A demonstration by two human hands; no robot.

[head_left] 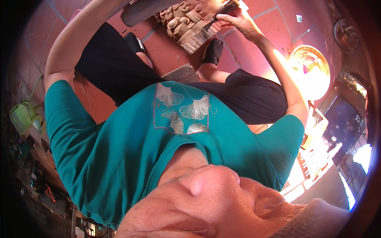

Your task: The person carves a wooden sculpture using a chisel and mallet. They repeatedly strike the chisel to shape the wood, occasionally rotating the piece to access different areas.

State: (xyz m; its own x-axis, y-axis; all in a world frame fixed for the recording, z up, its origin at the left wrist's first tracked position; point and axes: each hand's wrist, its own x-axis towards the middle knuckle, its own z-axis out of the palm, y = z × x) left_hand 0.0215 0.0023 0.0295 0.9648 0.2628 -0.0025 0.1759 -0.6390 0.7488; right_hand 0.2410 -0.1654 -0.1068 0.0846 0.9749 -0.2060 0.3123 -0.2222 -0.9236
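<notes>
My left arm (65,51) bends up to the top edge, and its hand is cut off there. Next to it a smooth dark brown rounded piece (145,12) juts in; its kind I cannot make out. A carved wooden piece (185,27) with raised, rounded figures lies on the floor between my feet. At its right end my right hand (238,22) is closed on a dark, slim tool (227,8), thumb along it. The tool's dark tip points down toward the carving; whether it touches, I cannot tell. A pale blurred patch hides part of the carving's top.
My dark-shod feet (212,51) flank the carving on red floor tiles (164,47). A flat grey-brown board (180,74) lies nearer. A sunlit woven round hat or basket (311,59) is at right, with a glaring slatted frame (313,166) beyond. Green plastic container (23,116) stands far left.
</notes>
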